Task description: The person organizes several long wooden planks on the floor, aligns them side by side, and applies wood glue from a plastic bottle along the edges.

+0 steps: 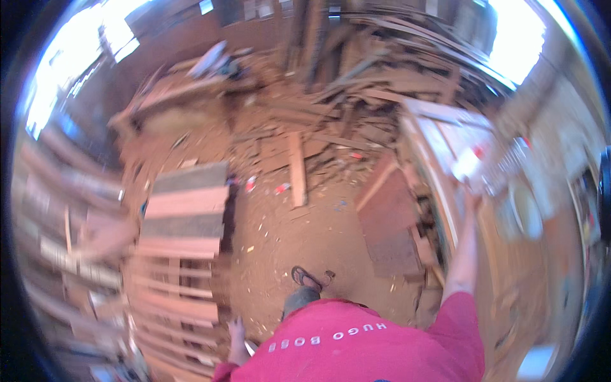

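My right arm stretches forward to the right, and my right hand (470,196) is at the near end of a see-through, ribbed plastic bottle (503,169) with red on it. Motion smears the fingers, so I cannot tell whether they grip the bottle or only touch it. A pale wooden frame or panel (420,143) lies just left of that hand. My left hand (236,330) hangs low by my side with its fingers loosely extended and nothing visible in it. Beside it is a low stack of wooden slats and boards (184,210).
Planks and offcuts (375,83) are heaped at the back. A single board (296,169) lies on the dusty brown floor (286,235), which is littered with chips. Reddish-brown panels (388,219) lie right of my sandalled foot (307,278). Blurred timber (76,254) lines the left.
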Demonstrator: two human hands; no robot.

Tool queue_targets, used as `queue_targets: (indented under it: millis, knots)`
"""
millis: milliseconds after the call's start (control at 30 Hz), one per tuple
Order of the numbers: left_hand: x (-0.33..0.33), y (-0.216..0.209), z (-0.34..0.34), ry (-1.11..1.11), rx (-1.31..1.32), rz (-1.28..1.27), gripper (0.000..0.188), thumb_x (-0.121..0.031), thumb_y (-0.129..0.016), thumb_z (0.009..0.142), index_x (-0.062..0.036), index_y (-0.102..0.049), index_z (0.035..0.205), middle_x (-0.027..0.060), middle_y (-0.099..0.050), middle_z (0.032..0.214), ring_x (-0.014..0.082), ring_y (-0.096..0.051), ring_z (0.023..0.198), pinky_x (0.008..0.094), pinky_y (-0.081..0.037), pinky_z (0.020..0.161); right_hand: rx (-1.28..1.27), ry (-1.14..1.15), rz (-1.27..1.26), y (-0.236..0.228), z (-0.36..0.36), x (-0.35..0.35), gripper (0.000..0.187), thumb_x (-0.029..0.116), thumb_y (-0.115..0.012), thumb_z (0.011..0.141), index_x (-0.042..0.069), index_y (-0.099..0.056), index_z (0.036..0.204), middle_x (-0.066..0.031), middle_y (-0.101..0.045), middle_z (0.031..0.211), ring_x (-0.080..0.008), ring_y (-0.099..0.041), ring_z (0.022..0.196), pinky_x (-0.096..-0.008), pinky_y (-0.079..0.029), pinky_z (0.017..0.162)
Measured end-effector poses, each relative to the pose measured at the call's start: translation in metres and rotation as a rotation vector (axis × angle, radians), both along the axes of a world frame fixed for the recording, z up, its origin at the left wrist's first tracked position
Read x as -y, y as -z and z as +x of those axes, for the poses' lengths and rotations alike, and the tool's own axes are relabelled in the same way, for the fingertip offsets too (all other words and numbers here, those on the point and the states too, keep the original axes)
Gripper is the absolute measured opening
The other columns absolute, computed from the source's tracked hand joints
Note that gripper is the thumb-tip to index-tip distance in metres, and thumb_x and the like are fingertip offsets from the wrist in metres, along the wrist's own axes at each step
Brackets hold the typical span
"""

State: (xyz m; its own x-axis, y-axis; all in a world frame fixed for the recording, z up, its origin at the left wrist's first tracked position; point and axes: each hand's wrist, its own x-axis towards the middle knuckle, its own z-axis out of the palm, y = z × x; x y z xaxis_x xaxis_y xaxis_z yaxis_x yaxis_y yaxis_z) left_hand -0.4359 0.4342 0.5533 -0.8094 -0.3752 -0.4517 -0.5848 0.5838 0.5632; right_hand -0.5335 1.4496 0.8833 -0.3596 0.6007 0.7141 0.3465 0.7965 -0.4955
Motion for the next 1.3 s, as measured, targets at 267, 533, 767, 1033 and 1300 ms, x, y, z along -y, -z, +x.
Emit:
queue_targets:
  millis: [267, 533, 767, 1033, 1300]
  knots:
    - [-0.105, -0.050, -0.094, 0.060, 0.063, 0.075, 0.056, -0.044, -0.061, 0.094, 0.0021, -0.065, 0.125, 0.0254, -0.069, 0.118, 0.0388, -0.066, 0.111, 0.0439, -0.051, 0.097, -0.101, 0.237, -0.388, 0.047, -0.085, 0.004, 0.103, 0.052, -0.088, 0.069, -0.004, -0.044, 0.143, -0.0235, -0.055, 0.138, -0.0362, -0.058, 0.122, -0.0466, -0.047, 0.103]
    - [-0.201, -0.234, -0.284, 0.109, -0.460, 0.166, 0.056, -0.043, -0.056, 0.101, -0.0009, -0.053, 0.138, 0.0217, -0.059, 0.137, 0.0337, -0.057, 0.127, 0.0439, -0.043, 0.108, -0.189, -0.334, -0.285, 0.041, -0.218, 0.106, 0.093, 0.037, -0.090, 0.067, -0.003, -0.046, 0.139, -0.0222, -0.061, 0.122, -0.0338, -0.064, 0.105, -0.0457, -0.054, 0.088]
    - [-0.283, -0.395, -0.356, 0.178, -0.900, -0.005, 0.047, -0.038, -0.058, 0.099, -0.0035, -0.059, 0.131, 0.0171, -0.065, 0.120, 0.0344, -0.060, 0.114, 0.0446, -0.047, 0.100, 0.435, -1.398, -0.364, 0.045, -0.358, 0.378, 0.086, 0.025, -0.090, 0.064, 0.000, -0.049, 0.135, -0.0192, -0.063, 0.120, -0.0339, -0.065, 0.104, -0.0430, -0.053, 0.090]
    - [-0.301, -0.390, -0.278, -0.224, -0.769, -0.468, 0.023, -0.028, -0.066, 0.092, -0.0060, -0.068, 0.100, 0.0107, -0.068, 0.096, 0.0301, -0.062, 0.093, 0.0438, -0.050, 0.084, 1.028, -2.289, -0.032, 0.008, -0.383, 0.543, 0.075, 0.029, -0.082, 0.060, 0.003, -0.058, 0.126, -0.0192, -0.066, 0.115, -0.0360, -0.067, 0.105, -0.0437, -0.053, 0.090]
    - [-0.334, -0.372, -0.160, -0.781, -0.482, -0.656, 0.017, -0.024, -0.067, 0.091, -0.0069, -0.067, 0.091, 0.0103, -0.065, 0.089, 0.0301, -0.062, 0.086, 0.0422, -0.050, 0.076, 1.161, -2.728, 0.554, -0.001, -0.345, 0.641, 0.077, 0.038, -0.083, 0.063, 0.009, -0.056, 0.129, -0.0183, -0.066, 0.113, -0.0395, -0.065, 0.106, -0.0485, -0.053, 0.089]
